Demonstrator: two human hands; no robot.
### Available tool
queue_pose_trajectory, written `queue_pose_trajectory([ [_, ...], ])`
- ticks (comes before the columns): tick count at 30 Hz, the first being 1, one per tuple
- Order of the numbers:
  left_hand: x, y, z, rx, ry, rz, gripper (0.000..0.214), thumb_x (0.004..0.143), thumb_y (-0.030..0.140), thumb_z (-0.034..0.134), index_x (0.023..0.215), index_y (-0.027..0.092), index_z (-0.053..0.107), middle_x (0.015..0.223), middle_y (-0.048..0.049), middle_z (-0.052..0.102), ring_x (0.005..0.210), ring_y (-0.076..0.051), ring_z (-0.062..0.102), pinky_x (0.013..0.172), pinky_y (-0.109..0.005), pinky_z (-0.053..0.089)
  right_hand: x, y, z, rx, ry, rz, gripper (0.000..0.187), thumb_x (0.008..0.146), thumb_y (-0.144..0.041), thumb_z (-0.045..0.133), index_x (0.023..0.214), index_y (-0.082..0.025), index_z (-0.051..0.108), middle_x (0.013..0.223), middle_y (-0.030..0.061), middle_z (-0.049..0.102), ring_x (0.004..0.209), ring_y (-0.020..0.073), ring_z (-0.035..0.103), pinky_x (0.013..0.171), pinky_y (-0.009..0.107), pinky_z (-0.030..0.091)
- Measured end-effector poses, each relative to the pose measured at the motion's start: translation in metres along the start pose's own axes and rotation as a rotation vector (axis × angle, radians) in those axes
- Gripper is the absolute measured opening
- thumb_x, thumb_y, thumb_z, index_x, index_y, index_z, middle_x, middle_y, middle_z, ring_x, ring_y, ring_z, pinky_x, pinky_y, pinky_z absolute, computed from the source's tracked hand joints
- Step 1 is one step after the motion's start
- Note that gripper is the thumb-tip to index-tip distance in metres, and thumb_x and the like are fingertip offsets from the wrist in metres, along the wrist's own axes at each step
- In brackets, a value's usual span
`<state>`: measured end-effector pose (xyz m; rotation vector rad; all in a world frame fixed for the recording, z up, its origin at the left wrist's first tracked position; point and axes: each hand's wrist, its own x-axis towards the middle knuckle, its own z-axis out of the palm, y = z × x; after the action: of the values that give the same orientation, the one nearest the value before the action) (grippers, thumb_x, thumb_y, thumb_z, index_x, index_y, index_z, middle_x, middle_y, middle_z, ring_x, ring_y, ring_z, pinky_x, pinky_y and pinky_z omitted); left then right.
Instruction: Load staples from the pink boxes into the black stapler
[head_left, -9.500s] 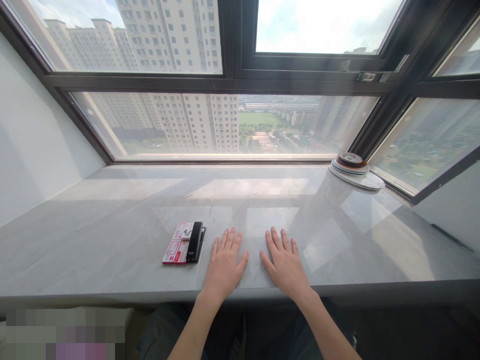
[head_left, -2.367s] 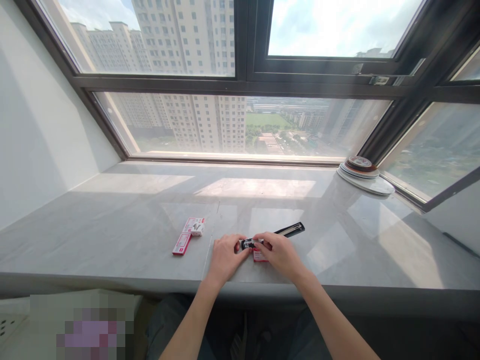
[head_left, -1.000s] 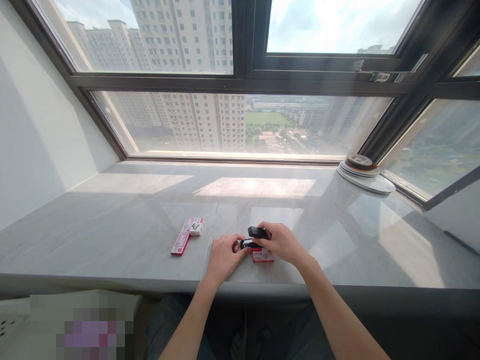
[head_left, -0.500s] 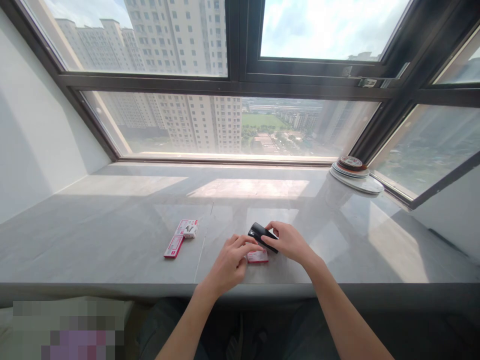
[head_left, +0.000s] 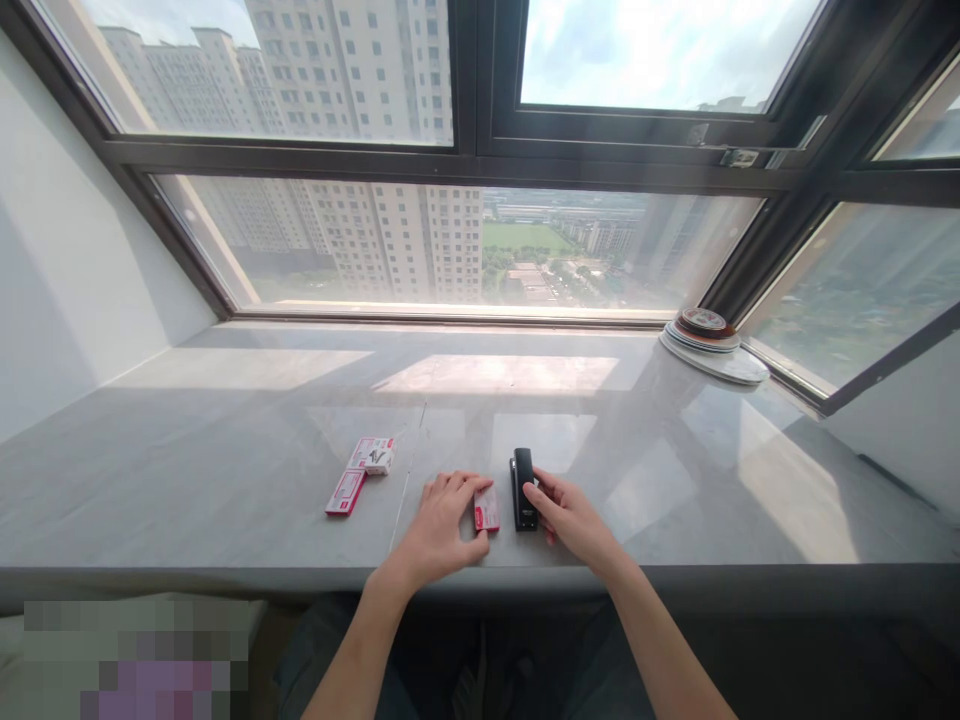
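Observation:
My right hand (head_left: 576,520) grips a black stapler (head_left: 523,490) by its right side, thumb on top. The stapler points away from me, its near end low by the countertop. Just left of it lies a small pink-and-white staple box (head_left: 486,510). My left hand (head_left: 441,525) holds this box lengthwise, fingertips at its far end and thumb at its near end. A narrow gap separates box and stapler.
Farther left lie another pink-and-white box (head_left: 346,494) and a small white box (head_left: 379,457) with a dark picture, touching a further pink-edged box (head_left: 362,450). A stack of round plates (head_left: 720,365) stands in the back right corner by the window. The countertop's front edge (head_left: 225,568) is near me.
The stapler has turned from slanting to pointing straight away from me. The staple box has shifted left and turned lengthwise, and my left hand has closed on its ends.

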<state>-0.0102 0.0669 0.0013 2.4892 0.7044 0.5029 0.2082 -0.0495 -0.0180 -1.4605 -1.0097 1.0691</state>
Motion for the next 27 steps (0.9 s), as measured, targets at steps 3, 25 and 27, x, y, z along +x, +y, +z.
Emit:
queue_pose_trajectory([
  [3, 0.006, 0.017, 0.012, -0.024, -0.01, 0.007, 0.072, 0.073, 0.021, 0.07, 0.142, 0.034, 0.053, 0.133, -0.0055, 0.059, 0.12, -0.03, 0.052, 0.106, -0.044, 0.039, 0.005, 0.001, 0.016, -0.033, 0.026, -0.016, 0.072, 0.093, -0.068, 0.055, 0.148, -0.021, 0.051, 0.064, -0.0072, 0.037, 0.047, 0.0107, 0.04, 0.045, 0.025, 0.046],
  [25, -0.084, -0.065, -0.071, 0.08, -0.03, -0.438, 0.083, 0.077, 0.058, 0.07, 0.152, 0.034, 0.044, 0.106, -0.003, 0.066, 0.097, -0.028, 0.065, 0.086, -0.035, 0.05, 0.001, 0.006, 0.025, -0.085, 0.187, -0.032, 0.063, 0.095, -0.065, 0.051, 0.143, -0.024, 0.052, 0.068, -0.0056, 0.042, 0.046, 0.0107, 0.038, 0.038, 0.022, 0.033],
  [27, -0.074, -0.057, -0.07, -0.012, -0.11, -0.414, 0.086, 0.074, 0.057, 0.073, 0.152, 0.034, 0.046, 0.097, -0.0006, 0.066, 0.088, -0.025, 0.065, 0.08, -0.032, 0.05, -0.001, 0.004, 0.024, -0.115, 0.189, -0.044, 0.062, 0.095, -0.064, 0.053, 0.141, -0.023, 0.054, 0.07, -0.0047, 0.045, 0.048, 0.0105, 0.04, 0.04, 0.022, 0.035],
])
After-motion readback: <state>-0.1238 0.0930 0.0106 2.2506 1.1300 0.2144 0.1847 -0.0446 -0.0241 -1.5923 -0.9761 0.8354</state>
